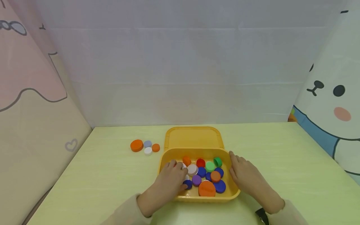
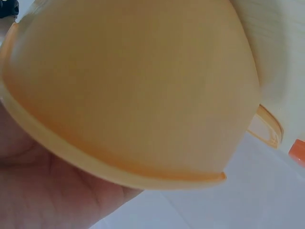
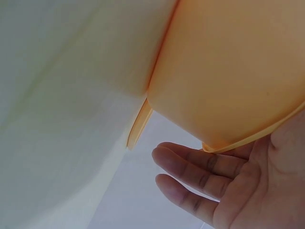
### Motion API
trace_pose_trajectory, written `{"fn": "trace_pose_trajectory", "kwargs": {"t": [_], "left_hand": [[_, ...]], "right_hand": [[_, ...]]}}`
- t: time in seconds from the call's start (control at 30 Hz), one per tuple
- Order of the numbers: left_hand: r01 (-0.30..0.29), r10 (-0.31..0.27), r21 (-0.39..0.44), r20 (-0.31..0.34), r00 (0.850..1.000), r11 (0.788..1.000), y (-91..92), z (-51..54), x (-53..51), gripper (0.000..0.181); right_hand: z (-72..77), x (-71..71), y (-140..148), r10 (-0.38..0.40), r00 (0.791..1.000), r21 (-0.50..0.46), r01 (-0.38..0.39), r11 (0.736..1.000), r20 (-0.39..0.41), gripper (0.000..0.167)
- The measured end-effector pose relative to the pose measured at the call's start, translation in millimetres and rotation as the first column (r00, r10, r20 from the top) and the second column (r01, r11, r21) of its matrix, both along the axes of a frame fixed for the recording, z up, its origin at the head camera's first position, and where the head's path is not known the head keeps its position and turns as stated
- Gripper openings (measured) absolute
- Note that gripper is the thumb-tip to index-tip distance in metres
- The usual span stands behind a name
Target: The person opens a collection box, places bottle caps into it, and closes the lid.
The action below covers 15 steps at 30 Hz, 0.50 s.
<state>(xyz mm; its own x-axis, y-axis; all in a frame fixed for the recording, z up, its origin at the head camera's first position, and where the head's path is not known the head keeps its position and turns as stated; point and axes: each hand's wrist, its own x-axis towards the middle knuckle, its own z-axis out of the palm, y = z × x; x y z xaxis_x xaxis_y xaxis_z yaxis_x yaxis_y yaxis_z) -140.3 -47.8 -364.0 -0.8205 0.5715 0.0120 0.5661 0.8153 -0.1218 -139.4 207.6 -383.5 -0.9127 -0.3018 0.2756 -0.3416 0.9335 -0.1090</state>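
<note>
A yellow plastic box [image 1: 197, 199] full of coloured bottle caps stands on the table in the head view. My left hand [image 1: 167, 179] reaches over its left rim, fingers bent down among the caps. Its thumb and forefinger are apart, with a dark blue cap [image 1: 187, 184] by the thumb; what the other fingertips touch is hidden. Against the right rim rests my right hand [image 1: 247, 175], its fingers extended along the outside. From the right wrist view, those fingers [image 3: 190, 169] lie loosely below the rim. The left wrist view shows mostly the box wall [image 2: 138, 86].
Behind the box lies its yellow lid [image 1: 194, 137]. To the left on the table sit a large orange cap [image 1: 137, 145], a small orange cap [image 1: 156, 147], a pale lilac cap [image 1: 147, 143] and a white cap [image 1: 148, 151]. A pale curtain [image 1: 180, 72] hangs behind the table.
</note>
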Motion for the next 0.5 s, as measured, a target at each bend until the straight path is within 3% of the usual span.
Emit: {"fn": "trace_pose_trajectory", "kwargs": {"t": [0.23,0.37,0.5], "left_hand": [[-0.001,-0.001,0.064,0.031,1.0,0.998,-7.7,10.7,-0.1,0.038],[0.003,0.002,0.13,-0.035,0.999,0.992,-15.2,17.1,-1.6,0.031],[-0.021,0.04,0.207,-0.087,0.995,0.978,-24.9,22.6,-6.9,0.028]], "right_hand": [[-1.3,-1.0,0.4,0.005,1.0,0.0,-0.005,1.0,-0.001,0.045],[-2.0,-2.1,0.4,0.002,1.0,-0.002,-0.002,1.0,0.005,0.045],[-2.4,-2.3,0.4,0.001,1.0,-0.002,-0.001,1.0,0.006,0.045]]}}
